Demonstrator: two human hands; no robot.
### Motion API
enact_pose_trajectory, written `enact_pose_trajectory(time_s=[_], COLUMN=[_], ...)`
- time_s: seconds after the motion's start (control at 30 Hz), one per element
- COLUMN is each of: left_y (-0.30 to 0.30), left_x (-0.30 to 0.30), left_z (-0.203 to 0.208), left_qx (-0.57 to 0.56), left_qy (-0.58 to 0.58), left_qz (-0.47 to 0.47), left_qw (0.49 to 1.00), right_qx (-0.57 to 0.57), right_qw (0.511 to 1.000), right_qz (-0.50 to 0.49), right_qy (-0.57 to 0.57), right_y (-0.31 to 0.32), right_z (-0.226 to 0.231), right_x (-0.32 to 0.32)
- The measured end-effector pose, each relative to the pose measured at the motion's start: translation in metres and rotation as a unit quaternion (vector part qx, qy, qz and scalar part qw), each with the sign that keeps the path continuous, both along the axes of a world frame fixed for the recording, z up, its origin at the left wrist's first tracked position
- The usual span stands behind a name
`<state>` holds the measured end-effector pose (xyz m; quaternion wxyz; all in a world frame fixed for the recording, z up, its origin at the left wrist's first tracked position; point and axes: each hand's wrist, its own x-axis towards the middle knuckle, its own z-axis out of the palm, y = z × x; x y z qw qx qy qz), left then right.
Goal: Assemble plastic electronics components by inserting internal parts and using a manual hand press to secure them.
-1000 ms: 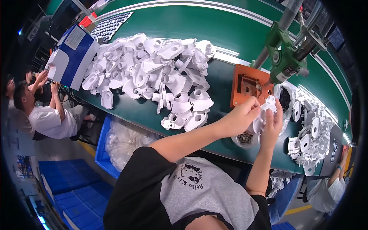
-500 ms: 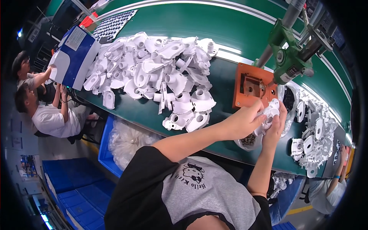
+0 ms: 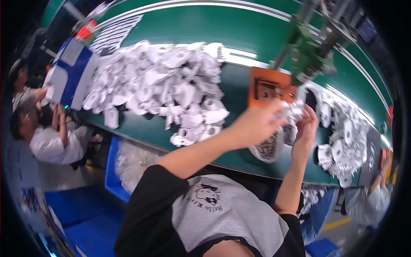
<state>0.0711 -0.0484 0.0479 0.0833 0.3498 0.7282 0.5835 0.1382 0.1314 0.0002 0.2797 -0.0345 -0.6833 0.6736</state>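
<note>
Between my two hands is a white plastic part [image 3: 293, 111], smeared by motion. My left hand [image 3: 262, 122] closes its fingers on the part's left side. Curled around the right side is my right hand [image 3: 305, 126], its thumb partly hidden. Both hands are just in front of an orange fixture block [image 3: 257, 92], which sits under a green press head [image 3: 303, 55]. Below my left hand, a clear bag of small metal screws [image 3: 266, 150] rests at the bench's front edge.
A big heap of white plastic parts [image 3: 150, 81] covers the bench's left; a second pile [image 3: 346, 132] is at the right. A blue and white machine [image 3: 70, 75] stands far left. Blue bins [image 3: 85, 214] are on the floor. Other people sit left and right.
The view has shifted, so the bench appears farther left. Both hands still hold the white part, which has turned and blurred. More of the screw bag now shows.
</note>
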Motion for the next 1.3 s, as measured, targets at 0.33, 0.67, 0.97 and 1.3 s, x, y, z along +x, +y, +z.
enact_pose_trajectory(time_s=[0.33, 0.67, 0.97, 1.3], left_y=[-0.007, 0.024, 0.024, 0.023], left_x=[-0.072, -0.072, -0.071, -0.064], left_z=[-0.007, -0.057, -0.063, -0.072], left_qx=[-0.213, -0.194, -0.169, -0.126], left_qy=[0.462, 0.492, 0.429, 0.43], left_qz=[0.06, 0.027, 0.013, 0.061], left_qw=[0.859, 0.849, 0.887, 0.892], right_qx=[0.456, 0.515, 0.515, 0.427], right_qw=[0.844, 0.803, 0.8, 0.875], right_qz=[-0.245, -0.201, -0.201, -0.155], right_qy=[-0.139, -0.221, -0.234, -0.166], right_y=[0.095, 0.102, 0.098, 0.092], right_z=[-0.028, -0.051, -0.048, -0.01], right_x=[0.011, -0.033, -0.058, -0.06])
